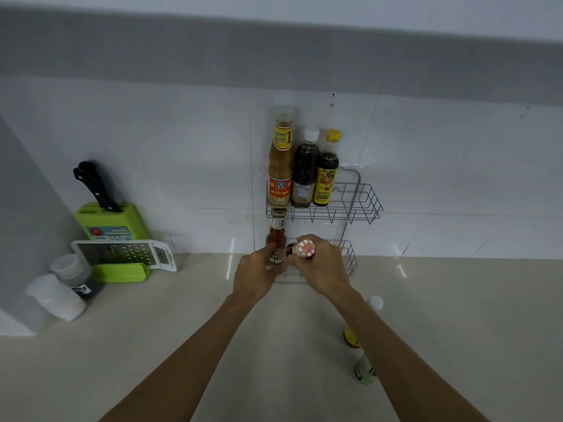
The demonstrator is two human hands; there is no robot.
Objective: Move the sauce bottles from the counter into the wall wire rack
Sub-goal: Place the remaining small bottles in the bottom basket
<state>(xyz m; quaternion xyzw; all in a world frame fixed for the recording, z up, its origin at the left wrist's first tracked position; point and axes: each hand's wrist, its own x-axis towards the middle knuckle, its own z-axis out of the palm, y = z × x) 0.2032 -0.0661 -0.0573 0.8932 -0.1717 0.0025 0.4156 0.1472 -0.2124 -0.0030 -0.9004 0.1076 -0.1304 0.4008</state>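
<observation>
A pale beige counter (152, 345) meets a white tiled wall (182, 147), where a two-tier wire rack (362, 202) hangs. At the rack's lower tier (348, 257), the left hand (254, 277) wraps its fingers around the body of a red sauce bottle (276, 243), which stands upright at the tier's left end. Just beside it, the right hand (321, 266) closes around a bottle with a red-and-white cap (304, 248), its cap tilted toward the camera; whether this bottle already rests in the tier cannot be told.

Above, the upper tier holds three upright bottles in a row at its left end: a tall tan sauce bottle (280, 166), a dark bottle with a white cap (305, 172), and a dark bottle with a yellow cap (327, 175). The right half of that tier stands bare.

On the counter near the right forearm, partly hidden by it, stand a white-capped bottle (375, 303) and a green bottle (365, 373).

Far left, a green knife block (109, 222) holds a black-handled knife (94, 184), with a flat grater (125, 254) leaning in front and two white-lidded shakers (61, 287) beside it.
</observation>
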